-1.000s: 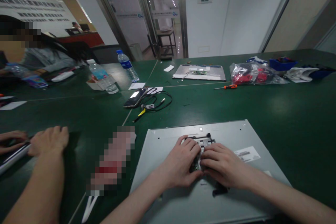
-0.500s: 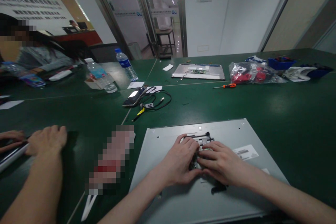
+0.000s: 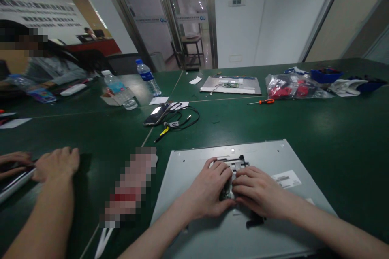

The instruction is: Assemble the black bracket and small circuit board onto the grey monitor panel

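Note:
A flat grey metal display panel (image 3: 188, 170) lies back side up on the green table before me. Near its middle is a small circuit board (image 3: 226, 192), mostly covered by my fingers. My left hand (image 3: 211, 186) curls over the board's left side, thumb toward me. From the right, my right hand (image 3: 258, 190) grips the same area with bent fingers; its fingertips almost meet the left ones. A black bracket strip (image 3: 229, 158) shows beyond my fingers, and a black cable piece (image 3: 254, 223) lies below the right hand. A white label (image 3: 287, 179) is stuck on the panel's right.
Left of the panel lies a blurred-out lanyard card (image 3: 130, 186); farther left, another person's hand (image 3: 57, 164) holds a device. Beyond are a phone (image 3: 156, 114) with cables, water bottles (image 3: 147, 77), an orange screwdriver (image 3: 266, 101), a second panel (image 3: 209, 85) and a plastic bag (image 3: 294, 87).
My right hand has shifted slightly right, away from the left one, so a little more of the board shows between them. The whole view has moved slightly.

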### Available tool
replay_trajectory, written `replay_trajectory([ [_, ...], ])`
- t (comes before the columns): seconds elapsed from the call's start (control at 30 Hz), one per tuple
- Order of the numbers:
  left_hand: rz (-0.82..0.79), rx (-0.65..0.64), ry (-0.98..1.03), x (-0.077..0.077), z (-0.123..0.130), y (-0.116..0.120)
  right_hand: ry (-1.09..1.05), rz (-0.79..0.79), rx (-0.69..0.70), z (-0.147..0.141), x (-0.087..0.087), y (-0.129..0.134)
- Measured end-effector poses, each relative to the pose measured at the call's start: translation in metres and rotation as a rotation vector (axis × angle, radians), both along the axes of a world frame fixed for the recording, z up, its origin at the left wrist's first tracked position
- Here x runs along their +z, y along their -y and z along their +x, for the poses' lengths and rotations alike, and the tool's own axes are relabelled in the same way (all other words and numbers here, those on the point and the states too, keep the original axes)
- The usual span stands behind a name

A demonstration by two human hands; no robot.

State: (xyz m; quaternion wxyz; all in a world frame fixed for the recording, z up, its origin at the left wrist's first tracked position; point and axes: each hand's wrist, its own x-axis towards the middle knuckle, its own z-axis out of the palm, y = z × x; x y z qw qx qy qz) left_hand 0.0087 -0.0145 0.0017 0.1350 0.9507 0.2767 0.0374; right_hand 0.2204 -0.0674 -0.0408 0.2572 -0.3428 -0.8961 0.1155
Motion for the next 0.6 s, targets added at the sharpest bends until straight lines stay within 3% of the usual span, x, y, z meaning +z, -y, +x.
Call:
replay_trajectory([
  [0.6,-0.018,-0.040,0.070,0.0012,0.0005,-0.0003,-0.016,-0.068,-0.019,-0.0020,0.0016,0.0018],
])
